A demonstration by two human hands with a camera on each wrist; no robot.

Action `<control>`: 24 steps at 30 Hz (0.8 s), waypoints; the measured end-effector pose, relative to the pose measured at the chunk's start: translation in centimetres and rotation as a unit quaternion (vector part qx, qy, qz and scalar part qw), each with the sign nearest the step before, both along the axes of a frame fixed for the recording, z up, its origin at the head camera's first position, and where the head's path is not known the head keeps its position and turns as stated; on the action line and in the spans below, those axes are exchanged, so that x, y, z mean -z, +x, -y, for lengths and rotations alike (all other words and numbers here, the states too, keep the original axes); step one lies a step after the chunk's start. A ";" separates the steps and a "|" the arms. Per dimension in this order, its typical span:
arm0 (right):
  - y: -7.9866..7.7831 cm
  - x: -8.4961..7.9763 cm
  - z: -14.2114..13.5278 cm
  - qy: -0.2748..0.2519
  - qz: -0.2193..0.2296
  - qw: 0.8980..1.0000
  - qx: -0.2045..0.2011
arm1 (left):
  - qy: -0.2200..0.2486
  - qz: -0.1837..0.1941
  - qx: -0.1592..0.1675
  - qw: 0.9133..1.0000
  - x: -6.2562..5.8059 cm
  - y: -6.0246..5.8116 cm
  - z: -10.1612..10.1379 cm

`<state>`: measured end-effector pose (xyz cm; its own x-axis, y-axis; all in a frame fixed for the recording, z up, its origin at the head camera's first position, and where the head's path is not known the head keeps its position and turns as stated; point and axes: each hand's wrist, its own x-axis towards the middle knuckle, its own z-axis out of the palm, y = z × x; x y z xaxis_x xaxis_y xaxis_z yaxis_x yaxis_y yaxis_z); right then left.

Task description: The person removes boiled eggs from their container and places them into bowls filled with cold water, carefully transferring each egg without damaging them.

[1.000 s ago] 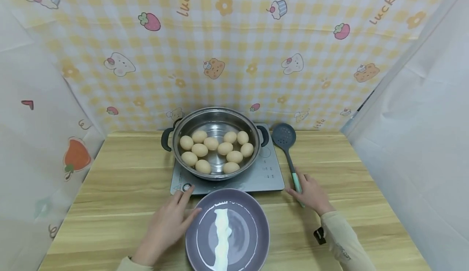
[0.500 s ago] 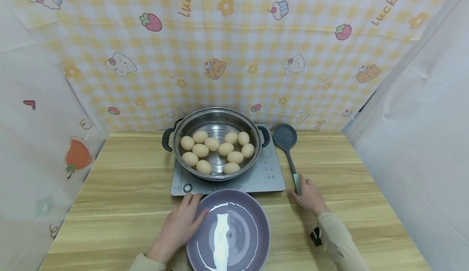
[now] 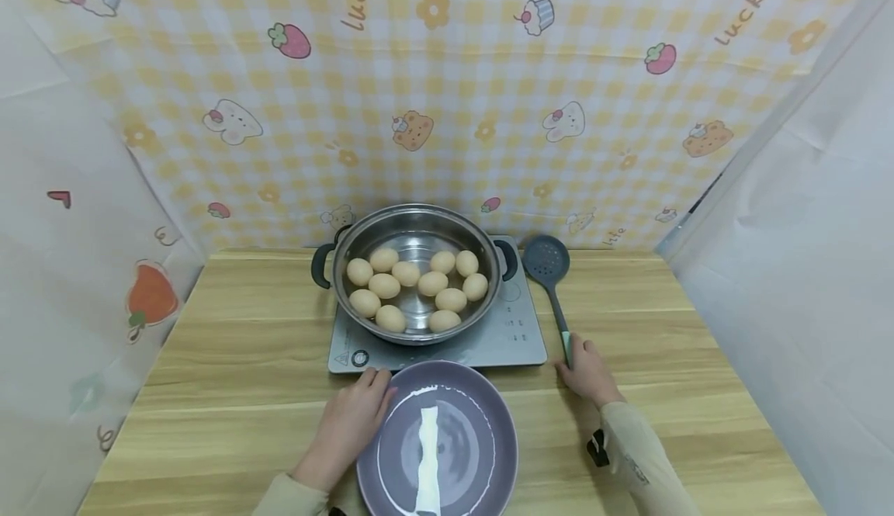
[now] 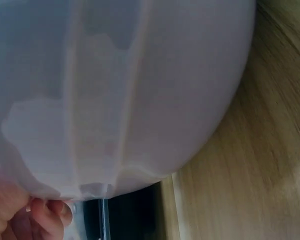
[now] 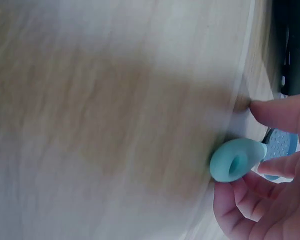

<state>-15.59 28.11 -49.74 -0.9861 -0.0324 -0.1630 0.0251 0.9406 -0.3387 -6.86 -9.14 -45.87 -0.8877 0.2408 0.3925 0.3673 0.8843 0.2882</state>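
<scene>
My left hand (image 3: 352, 419) grips the left upper rim of a round purple plate (image 3: 482, 454), its fingers bent at the edge. In the left wrist view the plate's pale outer side (image 4: 165, 90) fills much of the picture, with curled fingertips (image 4: 50, 215) at its rim. A dark grey skimmer (image 3: 547, 258) with a mint-green handle lies to the right. Over that handle is my right hand (image 3: 589, 372). The right wrist view has the bent fingers (image 5: 230, 200) touching one side of the handle end (image 5: 235, 160), while the thumb stays apart from it.
Behind the plate, a steel pot (image 3: 419, 229) with black side handles stands on a silver induction cooker (image 3: 527, 349). Several brown eggs (image 3: 384, 285) lie in the pot. A checked cloth (image 3: 447, 74) hangs behind the wooden table (image 3: 244, 345), with white sheets at both sides.
My left hand has moved right onto the plate's rim and its fingers have curled there. My right hand has settled closer around the skimmer's handle. Plate and pot have stayed put.
</scene>
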 end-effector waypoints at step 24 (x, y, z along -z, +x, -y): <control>-0.9 -0.7 0.0 -0.048 0.025 0.997 0.046 | -0.011 -0.046 -0.050 0.998 1.3 -0.5 -1.0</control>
<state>-16.50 28.08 -49.00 -0.9763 0.0397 -0.2129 0.1286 0.8972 -0.4225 -7.36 -8.14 -47.14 -0.8679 0.1618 0.4697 0.3010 0.9234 0.2381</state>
